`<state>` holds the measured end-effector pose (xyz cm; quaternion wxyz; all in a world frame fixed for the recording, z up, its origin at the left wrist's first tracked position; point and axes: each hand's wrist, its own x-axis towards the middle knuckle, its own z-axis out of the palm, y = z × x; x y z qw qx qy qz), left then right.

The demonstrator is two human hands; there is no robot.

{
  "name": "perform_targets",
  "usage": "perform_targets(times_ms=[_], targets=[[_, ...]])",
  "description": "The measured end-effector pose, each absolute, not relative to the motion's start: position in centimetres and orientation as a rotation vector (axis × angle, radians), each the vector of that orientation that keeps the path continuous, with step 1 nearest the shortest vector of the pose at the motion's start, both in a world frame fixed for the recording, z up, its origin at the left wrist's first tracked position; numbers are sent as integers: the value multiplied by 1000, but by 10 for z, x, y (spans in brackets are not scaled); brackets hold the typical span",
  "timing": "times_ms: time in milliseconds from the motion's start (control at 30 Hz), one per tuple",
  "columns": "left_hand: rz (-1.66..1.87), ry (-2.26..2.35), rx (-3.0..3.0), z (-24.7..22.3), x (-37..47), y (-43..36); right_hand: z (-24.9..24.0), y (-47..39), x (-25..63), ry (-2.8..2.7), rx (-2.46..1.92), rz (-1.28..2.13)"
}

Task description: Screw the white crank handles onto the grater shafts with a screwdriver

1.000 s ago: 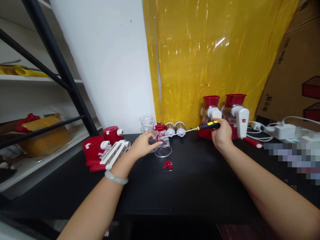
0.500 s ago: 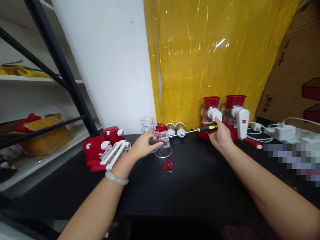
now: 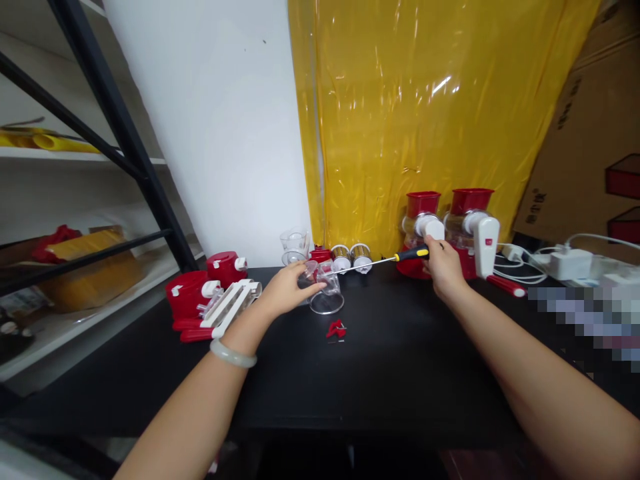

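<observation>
My left hand (image 3: 289, 288) is closed around a clear plastic housing (image 3: 327, 300) that lies on the black table. In my right hand (image 3: 444, 265) is a screwdriver (image 3: 411, 254) with a black and yellow handle, gripped near the end of that handle. Its long metal shaft points left, and the tip meets the clear housing beside my left thumb; exactly where it touches is hard to make out. Just in front of the housing lie small red parts (image 3: 336, 328) with little metal pins. Behind it are two drum graters (image 3: 361, 258) with white ends.
Red bases (image 3: 189, 298) and white crank handles (image 3: 235, 303) sit at the left. Two assembled red and white rotary graters (image 3: 472, 233) stand at the back right, near white chargers and cables (image 3: 570, 265). Another clear housing (image 3: 295, 245) stands by the wall. A black-framed shelf (image 3: 150, 177) borders the left.
My right hand's fingers have shifted back and curled at the end of the screwdriver handle, which has moved slightly left. My left hand and the clear housing stay nearly in place.
</observation>
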<state>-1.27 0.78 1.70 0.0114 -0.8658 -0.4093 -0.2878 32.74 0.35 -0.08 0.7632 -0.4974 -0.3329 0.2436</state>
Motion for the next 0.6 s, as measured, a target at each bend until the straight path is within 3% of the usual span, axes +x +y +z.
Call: perform_targets(times_ms=[233,600], targets=[[-890,-1279,-2700,17,-12,7,3,4,317,-641,-754,741],[-922,-1300,-2692,13,-14,10,0,4,314,-660,-703,755]])
